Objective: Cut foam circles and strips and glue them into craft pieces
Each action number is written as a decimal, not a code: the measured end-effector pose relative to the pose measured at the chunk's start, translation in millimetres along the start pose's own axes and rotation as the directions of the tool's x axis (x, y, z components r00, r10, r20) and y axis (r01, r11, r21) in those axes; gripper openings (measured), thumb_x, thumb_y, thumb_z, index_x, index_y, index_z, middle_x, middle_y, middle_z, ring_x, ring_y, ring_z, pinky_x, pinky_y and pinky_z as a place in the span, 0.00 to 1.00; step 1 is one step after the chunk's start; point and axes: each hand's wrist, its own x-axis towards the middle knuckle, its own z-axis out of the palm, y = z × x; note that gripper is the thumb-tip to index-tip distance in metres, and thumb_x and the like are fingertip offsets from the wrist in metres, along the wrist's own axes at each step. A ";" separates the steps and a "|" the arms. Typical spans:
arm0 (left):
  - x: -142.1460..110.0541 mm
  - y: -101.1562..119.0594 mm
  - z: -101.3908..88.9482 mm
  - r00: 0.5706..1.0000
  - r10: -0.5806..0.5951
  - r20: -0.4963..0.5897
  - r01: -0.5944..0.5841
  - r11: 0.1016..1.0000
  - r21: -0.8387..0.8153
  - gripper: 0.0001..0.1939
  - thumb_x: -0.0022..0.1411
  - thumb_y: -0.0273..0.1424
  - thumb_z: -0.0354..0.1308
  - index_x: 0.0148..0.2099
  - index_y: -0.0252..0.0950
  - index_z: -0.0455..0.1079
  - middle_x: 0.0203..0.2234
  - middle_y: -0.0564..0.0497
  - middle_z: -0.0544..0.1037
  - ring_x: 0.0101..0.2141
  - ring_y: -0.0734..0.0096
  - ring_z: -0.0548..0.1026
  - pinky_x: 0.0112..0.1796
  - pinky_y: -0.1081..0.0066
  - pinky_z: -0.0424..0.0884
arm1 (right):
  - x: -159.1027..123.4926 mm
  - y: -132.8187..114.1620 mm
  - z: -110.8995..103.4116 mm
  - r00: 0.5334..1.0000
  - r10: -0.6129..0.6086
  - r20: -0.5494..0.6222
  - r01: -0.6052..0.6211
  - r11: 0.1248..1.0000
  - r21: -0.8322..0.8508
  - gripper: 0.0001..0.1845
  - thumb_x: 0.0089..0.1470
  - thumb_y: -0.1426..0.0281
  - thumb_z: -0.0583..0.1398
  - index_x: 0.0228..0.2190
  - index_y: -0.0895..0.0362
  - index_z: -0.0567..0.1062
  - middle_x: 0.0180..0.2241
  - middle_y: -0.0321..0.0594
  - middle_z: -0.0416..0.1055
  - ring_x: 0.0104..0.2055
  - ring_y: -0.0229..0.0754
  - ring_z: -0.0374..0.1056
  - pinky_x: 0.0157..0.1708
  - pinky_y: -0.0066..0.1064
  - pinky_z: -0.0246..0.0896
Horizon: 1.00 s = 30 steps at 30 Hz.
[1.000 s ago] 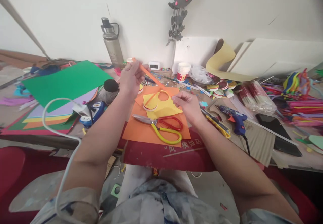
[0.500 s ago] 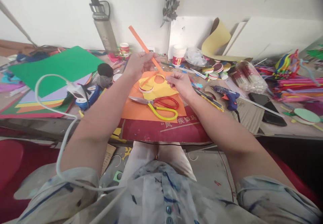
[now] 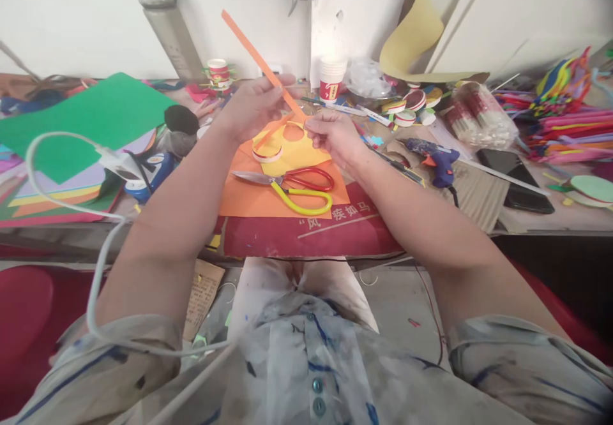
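An orange paper strip (image 3: 249, 47) slants across the middle of the view, held above the table between both hands. My left hand (image 3: 253, 103) pinches it partway along, and its long free end points up and left. Its lower end is between the thumb and fingers of my right hand (image 3: 335, 134). Beneath the hands lies yellow paper (image 3: 306, 147) with a round hole, and a small round white-sided piece (image 3: 267, 152) rests on its left part. Scissors (image 3: 306, 190) with one red and one yellow handle lie on the orange sheet (image 3: 239, 201) below.
A red board (image 3: 268, 240) lies under the orange sheet at the table edge. Right are a glue gun (image 3: 438, 160), a phone (image 3: 517, 179) and bundled pipe cleaners (image 3: 575, 131). Behind stand a paper cup (image 3: 331, 80) and a bottle (image 3: 167, 29). A white cable (image 3: 98, 278) hangs near my left arm.
The view has tilted and shifted, so the table things sit slightly differently in the picture. Both hands still hold the orange strip, with little change in their grip.
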 end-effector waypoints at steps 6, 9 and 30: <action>-0.1 -0.4 -8.6 0.998 -0.002 0.067 0.004 1.000 -0.029 0.16 0.62 0.26 0.76 0.52 0.38 0.82 0.41 0.51 0.87 0.42 0.67 0.87 0.37 0.76 0.77 | -17.5 -7.6 10.8 0.957 0.184 0.225 -0.225 0.959 0.172 0.12 0.56 0.73 0.72 0.27 0.58 0.75 0.23 0.32 0.70 0.23 0.30 0.62 0.25 0.23 0.61; 0.7 0.5 -6.5 0.999 0.012 0.044 -0.009 0.998 -0.065 0.14 0.55 0.29 0.81 0.39 0.34 0.80 0.30 0.51 0.83 0.33 0.69 0.85 0.32 0.76 0.76 | -23.2 -8.5 13.5 0.910 0.218 0.352 -0.297 0.936 0.190 0.11 0.59 0.73 0.70 0.29 0.58 0.74 0.24 0.31 0.68 0.25 0.30 0.63 0.28 0.23 0.65; -3.3 -1.9 24.4 0.995 0.052 -0.088 -0.067 0.983 -0.171 0.13 0.55 0.33 0.80 0.31 0.31 0.81 0.28 0.48 0.85 0.26 0.81 0.76 0.27 0.78 0.66 | -42.8 -6.5 20.2 0.941 -0.275 0.196 0.337 0.782 -0.525 0.32 0.64 0.41 0.58 0.22 0.54 0.70 0.22 0.36 0.66 0.28 0.39 0.62 0.33 0.34 0.56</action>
